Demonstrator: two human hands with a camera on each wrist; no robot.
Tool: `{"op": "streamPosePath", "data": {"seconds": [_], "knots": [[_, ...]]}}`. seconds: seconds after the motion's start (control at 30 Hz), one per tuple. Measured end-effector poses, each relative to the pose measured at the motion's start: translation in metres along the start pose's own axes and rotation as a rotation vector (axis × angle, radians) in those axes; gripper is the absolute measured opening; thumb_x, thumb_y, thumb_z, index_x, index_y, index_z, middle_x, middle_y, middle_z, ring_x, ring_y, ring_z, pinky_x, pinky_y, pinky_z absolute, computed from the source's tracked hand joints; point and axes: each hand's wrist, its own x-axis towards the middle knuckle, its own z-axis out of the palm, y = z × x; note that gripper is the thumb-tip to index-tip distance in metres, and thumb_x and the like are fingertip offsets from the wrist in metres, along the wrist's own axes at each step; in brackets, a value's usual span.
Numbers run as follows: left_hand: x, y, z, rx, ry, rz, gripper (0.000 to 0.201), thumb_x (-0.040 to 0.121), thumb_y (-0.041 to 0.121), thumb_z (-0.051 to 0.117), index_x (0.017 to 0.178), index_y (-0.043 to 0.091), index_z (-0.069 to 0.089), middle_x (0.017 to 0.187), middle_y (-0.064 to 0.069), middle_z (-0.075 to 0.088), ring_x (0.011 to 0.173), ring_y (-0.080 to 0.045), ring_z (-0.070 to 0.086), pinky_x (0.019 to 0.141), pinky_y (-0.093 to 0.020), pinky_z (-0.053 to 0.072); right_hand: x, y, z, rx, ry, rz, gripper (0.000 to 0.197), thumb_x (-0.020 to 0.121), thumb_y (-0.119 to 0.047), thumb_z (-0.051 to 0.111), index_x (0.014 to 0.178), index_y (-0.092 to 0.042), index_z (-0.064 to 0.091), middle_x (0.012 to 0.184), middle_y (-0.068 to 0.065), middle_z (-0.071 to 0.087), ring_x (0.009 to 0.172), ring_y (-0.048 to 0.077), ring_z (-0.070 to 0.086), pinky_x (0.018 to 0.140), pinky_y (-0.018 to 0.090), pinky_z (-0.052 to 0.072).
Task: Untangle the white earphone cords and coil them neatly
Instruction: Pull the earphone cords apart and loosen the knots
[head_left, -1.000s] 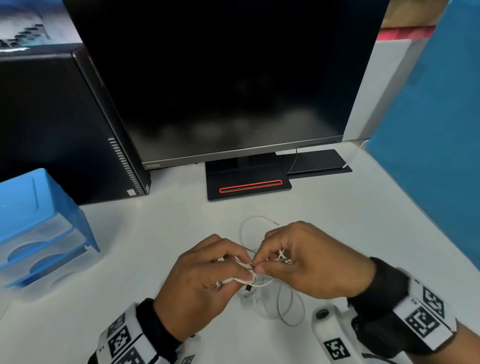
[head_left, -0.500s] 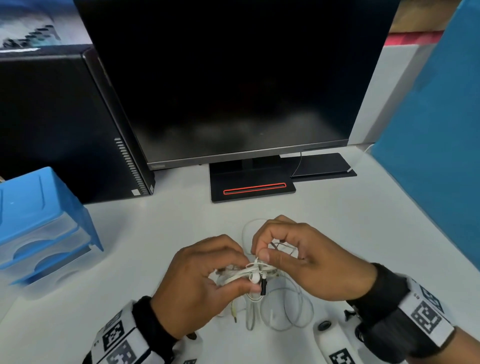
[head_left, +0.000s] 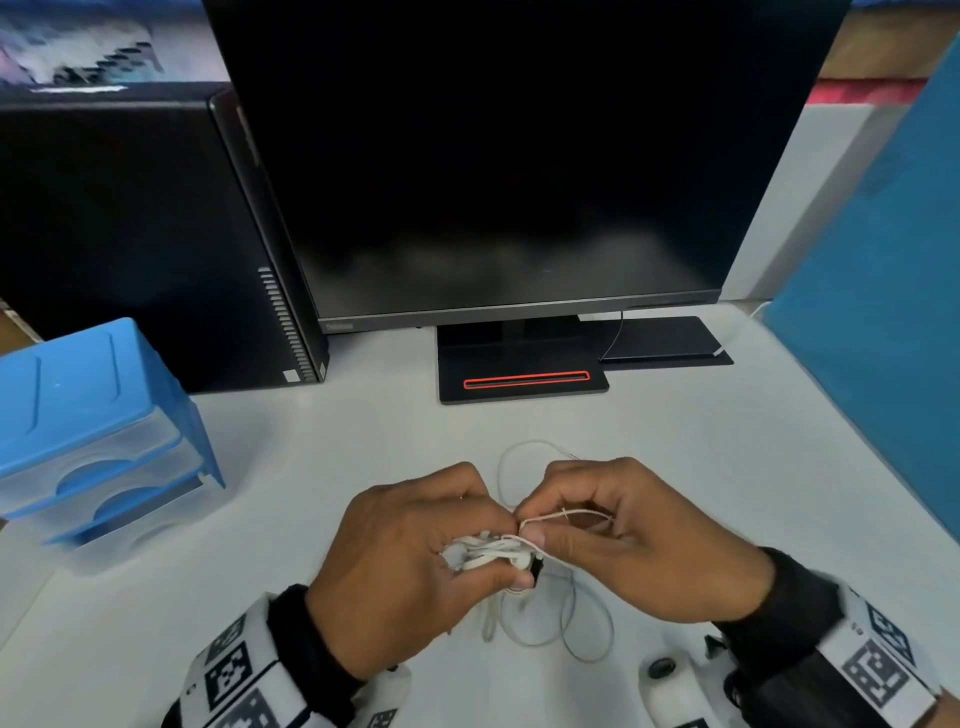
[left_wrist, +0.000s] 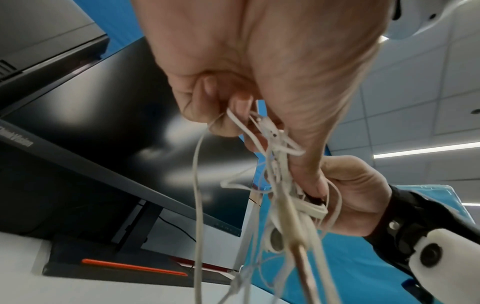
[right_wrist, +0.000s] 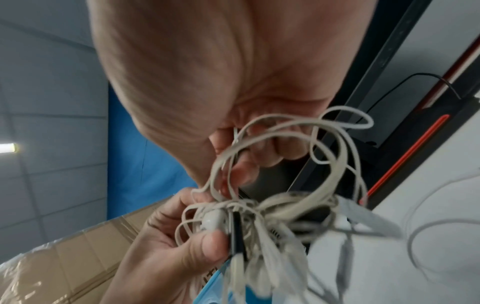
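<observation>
Two hands meet low over the white table (head_left: 675, 447), close together, and the scene reads from left to right. At the far left stands a blue drawer unit (head_left: 88, 415), behind it a black computer tower (head_left: 130, 234), then a dark monitor (head_left: 514, 156) on a base with a red stripe. In front of that, the left hand (head_left: 410, 561) has its fingers curled round a bunched tangle of white earphone cords (head_left: 493, 551), thumb pressed on the bundle. Just beside it, the right hand (head_left: 628, 540) pinches a single strand between thumb and forefinger, the strand running back across its palm. Below both hands loose loops of cord hang down to the tabletop, and one thin loop arcs above the knuckles. A blue partition (head_left: 883, 312) closes the right edge
</observation>
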Motion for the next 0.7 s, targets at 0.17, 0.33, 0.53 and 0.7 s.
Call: {"op": "streamPosePath", "data": {"seconds": [0.17, 0.33, 0.53, 0.7], "knots": [[-0.0007, 0.0016, 0.0026, 0.154, -0.018, 0.002, 0.025, 0.073, 0.065, 0.068, 0.086, 0.044, 0.071, 0.077, 0.019, 0.053, 0.065, 0.003, 0.048, 0.056, -0.011, 0.034, -0.0009, -0.0011, -0.004, -0.087, -0.014, -0.024, 0.012, 0.094, -0.017, 0.065, 0.09, -0.02, 0.076, 0.081, -0.004, 0.063, 0.073, 0.013, 0.055, 0.069, 0.024, 0.044], [0.0046, -0.0021, -0.0028, 0.09, 0.151, 0.091, 0.015, 0.079, 0.043, 0.072, 0.093, 0.038, 0.071, 0.099, 0.021, 0.061, 0.08, -0.009, 0.056, 0.068, -0.036, 0.046, 0.0002, -0.0033, -0.0072, 0.009, 0.052, -0.077, 0.01, 0.092, -0.011, 0.066, 0.091, -0.014, 0.076, 0.086, 0.006, 0.066, 0.083, 0.023, 0.06, 0.081, 0.034, 0.047], [0.0051, -0.0022, -0.0027, 0.027, 0.184, 0.14, 0.016, 0.076, 0.038, 0.078, 0.089, 0.031, 0.073, 0.106, 0.019, 0.062, 0.095, -0.011, 0.057, 0.075, -0.04, 0.047, -0.0008, -0.0057, -0.0029, -0.02, 0.118, -0.117, 0.01, 0.091, -0.017, 0.067, 0.088, -0.021, 0.075, 0.084, -0.003, 0.066, 0.082, 0.02, 0.06, 0.079, 0.026, 0.047], [0.0048, -0.002, -0.004, 0.016, 0.171, 0.137, 0.021, 0.075, 0.048, 0.078, 0.086, 0.03, 0.074, 0.093, 0.02, 0.061, 0.087, -0.01, 0.056, 0.072, -0.038, 0.046, -0.0014, -0.0083, -0.0001, -0.067, 0.124, -0.149, 0.013, 0.091, -0.013, 0.067, 0.089, -0.021, 0.076, 0.084, -0.005, 0.066, 0.082, 0.017, 0.061, 0.078, 0.019, 0.043]]}}
